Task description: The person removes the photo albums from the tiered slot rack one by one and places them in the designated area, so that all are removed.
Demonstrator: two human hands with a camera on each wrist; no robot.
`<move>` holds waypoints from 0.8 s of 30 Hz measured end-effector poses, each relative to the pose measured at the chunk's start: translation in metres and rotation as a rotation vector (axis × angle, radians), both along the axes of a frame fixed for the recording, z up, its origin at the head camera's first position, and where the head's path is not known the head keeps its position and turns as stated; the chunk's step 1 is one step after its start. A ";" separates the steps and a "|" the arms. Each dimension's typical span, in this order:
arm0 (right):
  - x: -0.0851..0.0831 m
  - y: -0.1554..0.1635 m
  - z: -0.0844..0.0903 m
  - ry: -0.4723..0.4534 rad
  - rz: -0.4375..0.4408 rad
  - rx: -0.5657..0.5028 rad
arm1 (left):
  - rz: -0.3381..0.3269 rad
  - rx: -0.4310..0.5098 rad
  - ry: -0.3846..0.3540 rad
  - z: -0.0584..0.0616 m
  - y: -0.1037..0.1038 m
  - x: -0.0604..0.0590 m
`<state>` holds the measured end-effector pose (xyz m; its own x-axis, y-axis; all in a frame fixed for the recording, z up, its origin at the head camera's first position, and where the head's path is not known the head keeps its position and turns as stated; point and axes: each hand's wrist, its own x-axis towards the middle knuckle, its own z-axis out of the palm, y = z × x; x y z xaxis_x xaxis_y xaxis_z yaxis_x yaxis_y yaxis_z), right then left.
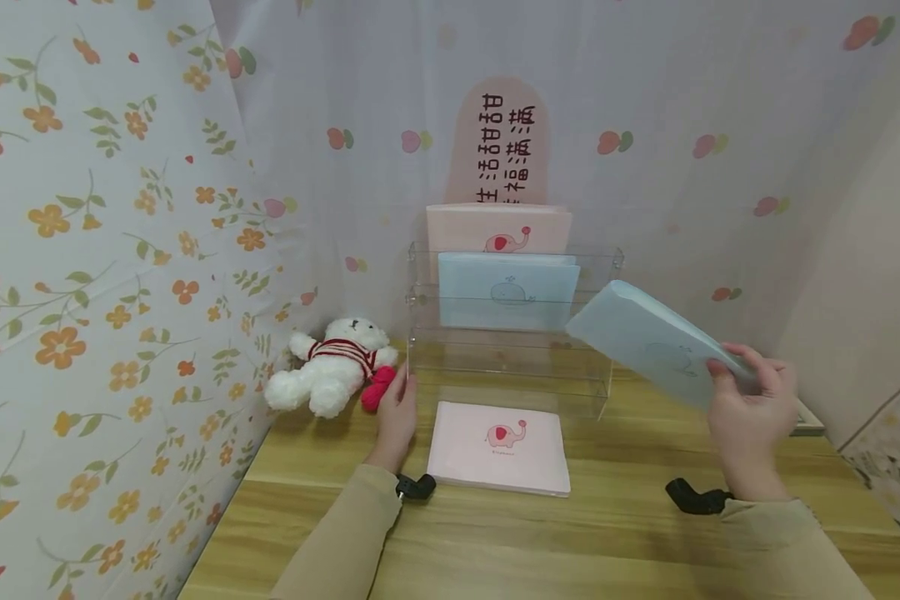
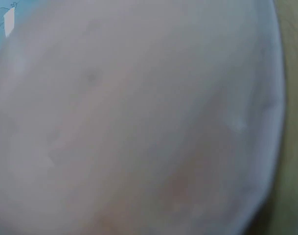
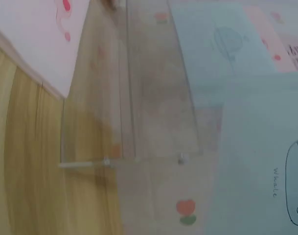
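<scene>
Over by the clear rack (image 1: 510, 367) my right hand (image 1: 750, 412) pinches the blue whale booklet (image 1: 648, 337) in midair. Left hand (image 1: 396, 417) rests flat, fingers straight, steadying the rack's corner. Next I'd guess it needs tilting upright into the empty front slot.

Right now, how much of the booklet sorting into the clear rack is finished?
Two booklets already stand in the clear rack: a pink elephant booklet in the back tier and a blue whale booklet in front of it. The right hand holds another blue booklet beside the rack. The left hand touches the rack's edge. One pink booklet lies on the table.
</scene>
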<state>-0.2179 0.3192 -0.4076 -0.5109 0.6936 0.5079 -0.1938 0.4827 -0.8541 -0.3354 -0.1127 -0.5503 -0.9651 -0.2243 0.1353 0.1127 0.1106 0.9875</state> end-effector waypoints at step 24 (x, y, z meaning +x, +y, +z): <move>0.003 0.066 -0.035 -0.203 0.020 -0.546 | -0.001 -0.009 -0.003 -0.001 0.000 0.001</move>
